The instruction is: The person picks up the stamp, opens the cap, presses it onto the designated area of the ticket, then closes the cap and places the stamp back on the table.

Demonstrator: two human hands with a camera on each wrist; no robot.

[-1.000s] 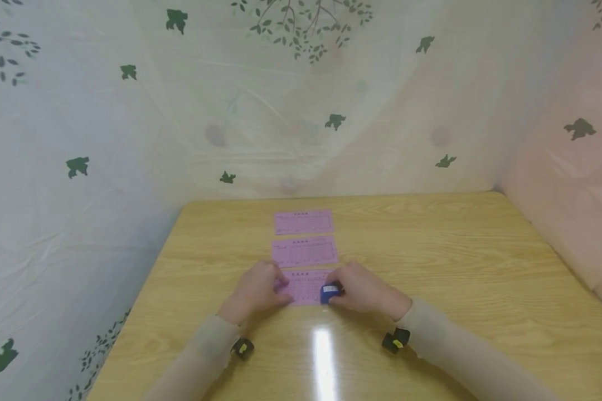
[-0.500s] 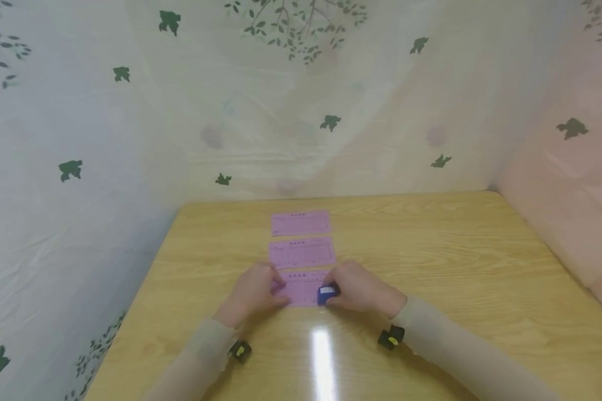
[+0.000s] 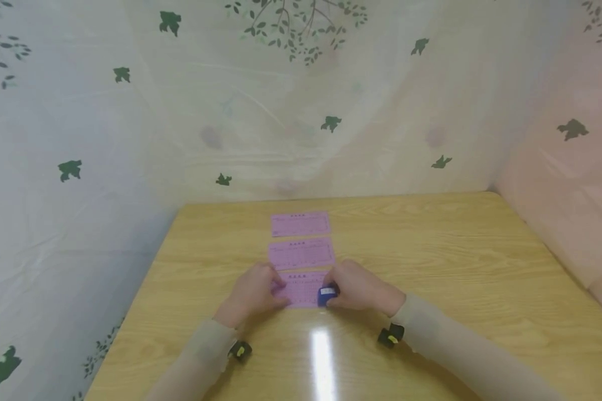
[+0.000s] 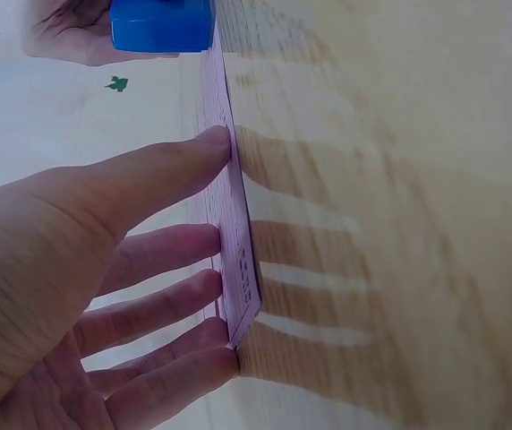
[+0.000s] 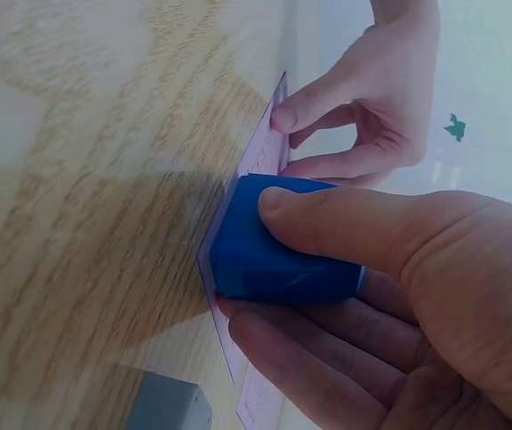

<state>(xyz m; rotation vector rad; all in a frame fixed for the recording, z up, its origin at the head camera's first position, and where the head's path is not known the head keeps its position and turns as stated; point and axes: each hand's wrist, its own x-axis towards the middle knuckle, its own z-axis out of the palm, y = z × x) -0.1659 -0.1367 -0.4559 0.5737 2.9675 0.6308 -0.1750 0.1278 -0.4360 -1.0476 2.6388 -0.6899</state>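
Three pink printed slips lie in a column on the wooden table: the nearest slip [image 3: 302, 291], the middle slip [image 3: 301, 254] and the far slip [image 3: 300, 224]. My right hand [image 3: 363, 288] grips a blue self-inking stamp [image 5: 283, 242] with a white label on top, thumb on one side and fingers on the other. The stamp stands upright on the right end of the nearest slip; its underside is hidden. At that slip's left end, my left hand [image 3: 253, 294] rests its fingertips on the paper, the thumb [image 4: 171, 170] along the near edge.
A wooden table [image 3: 456, 267] spreads around the slips, with a bright light reflection in front of the hands. Patterned curtains [image 3: 261, 111] enclose the back and sides. A small grey block [image 5: 171, 403] shows at the bottom of the right wrist view.
The head view has shifted slightly. Both hands keep their places, and the stamp stays at the right end of the nearest slip.
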